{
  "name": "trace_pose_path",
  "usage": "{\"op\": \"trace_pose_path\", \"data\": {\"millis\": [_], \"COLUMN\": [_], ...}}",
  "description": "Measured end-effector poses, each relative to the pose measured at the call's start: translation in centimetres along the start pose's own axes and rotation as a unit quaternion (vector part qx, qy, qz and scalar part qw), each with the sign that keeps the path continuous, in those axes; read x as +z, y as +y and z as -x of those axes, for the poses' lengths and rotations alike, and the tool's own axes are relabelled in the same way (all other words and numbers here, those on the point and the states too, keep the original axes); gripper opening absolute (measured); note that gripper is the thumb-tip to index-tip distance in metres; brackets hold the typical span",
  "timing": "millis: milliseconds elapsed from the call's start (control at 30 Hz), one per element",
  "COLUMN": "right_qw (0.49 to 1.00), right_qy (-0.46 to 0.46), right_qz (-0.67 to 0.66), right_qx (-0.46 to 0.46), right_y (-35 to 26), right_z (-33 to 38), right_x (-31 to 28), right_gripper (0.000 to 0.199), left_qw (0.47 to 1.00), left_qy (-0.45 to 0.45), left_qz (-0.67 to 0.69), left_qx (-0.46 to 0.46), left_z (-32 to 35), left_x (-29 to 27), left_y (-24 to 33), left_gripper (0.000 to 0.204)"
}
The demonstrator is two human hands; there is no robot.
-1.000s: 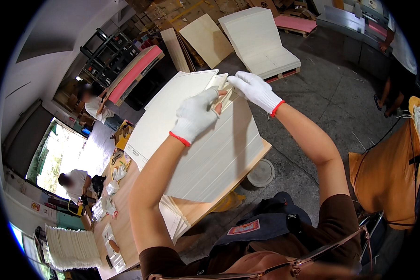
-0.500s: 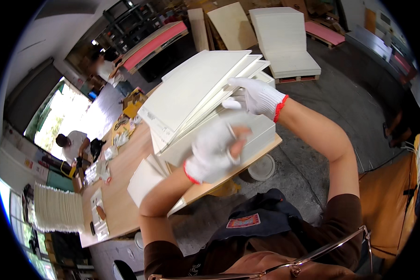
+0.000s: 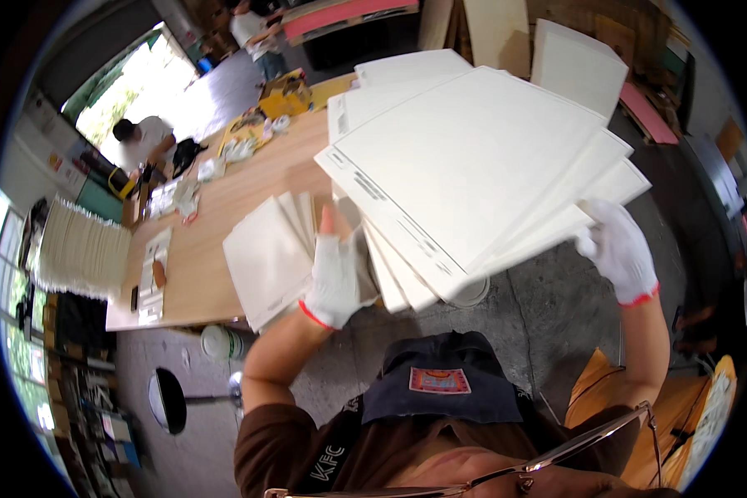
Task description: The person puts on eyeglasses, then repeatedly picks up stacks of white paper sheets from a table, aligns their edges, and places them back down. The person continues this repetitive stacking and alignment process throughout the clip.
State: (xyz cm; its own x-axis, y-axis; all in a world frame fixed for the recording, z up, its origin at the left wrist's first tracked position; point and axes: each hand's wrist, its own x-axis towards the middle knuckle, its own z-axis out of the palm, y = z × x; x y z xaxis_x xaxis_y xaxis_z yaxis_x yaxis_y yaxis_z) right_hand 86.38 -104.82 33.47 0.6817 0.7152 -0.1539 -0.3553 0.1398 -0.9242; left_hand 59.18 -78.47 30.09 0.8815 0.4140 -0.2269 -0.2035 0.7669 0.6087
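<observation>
Holding a splayed fan of large white boards (image 3: 481, 158), the person near me looks, to my eye, only partway through handling them. The right hand (image 3: 619, 251) has its fingers bent round the boards' near right edge, gripping it as far as I can see. The left hand (image 3: 334, 278) is at their left edge, thumb pointing up, bare at the tip; its other fingers are mostly hidden, so I can't tell whether they hold anything. As for what's done, the boards are spread apart, corners poking out at several angles, all the way between the two sets of fingers. What's left is harder to judge: the edges aren't flush, and more white sheets (image 3: 411, 66) show beyond, past the fan from the fingers. Whether the fan rests on something beneath, I can't make out.

Just left of the left fingers, a smaller fan of white panels (image 3: 266, 261) lies on the wooden table (image 3: 249, 178), close enough to get in the way. Farther out from those fingers are white plastic bags (image 3: 239, 149), a yellow box (image 3: 286, 97) and a bent-over co-worker (image 3: 149, 141). Well off to their left stands a tall white stack (image 3: 83, 253).
</observation>
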Motion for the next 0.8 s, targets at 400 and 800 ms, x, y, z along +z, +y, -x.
{"op": "trace_pose_path", "data": {"millis": [400,800], "right_qw": [0.992,0.915], "right_qy": [-0.102,-0.368], "right_qz": [0.043,0.165], "right_qx": [-0.067,-0.011], "right_y": [0.9,27.4], "right_z": [-2.9,-5.2], "right_x": [8.7,32.0], "right_gripper": [0.03,0.053], "left_qw": [0.971,0.883], "left_qy": [0.088,0.114], "left_qz": [-0.037,0.023], "left_qx": [0.219,0.455], "left_z": [5.9,10.1], "left_x": [-11.7,-28.6], "left_y": [0.1,1.3], "left_gripper": [0.049,0.024]}}
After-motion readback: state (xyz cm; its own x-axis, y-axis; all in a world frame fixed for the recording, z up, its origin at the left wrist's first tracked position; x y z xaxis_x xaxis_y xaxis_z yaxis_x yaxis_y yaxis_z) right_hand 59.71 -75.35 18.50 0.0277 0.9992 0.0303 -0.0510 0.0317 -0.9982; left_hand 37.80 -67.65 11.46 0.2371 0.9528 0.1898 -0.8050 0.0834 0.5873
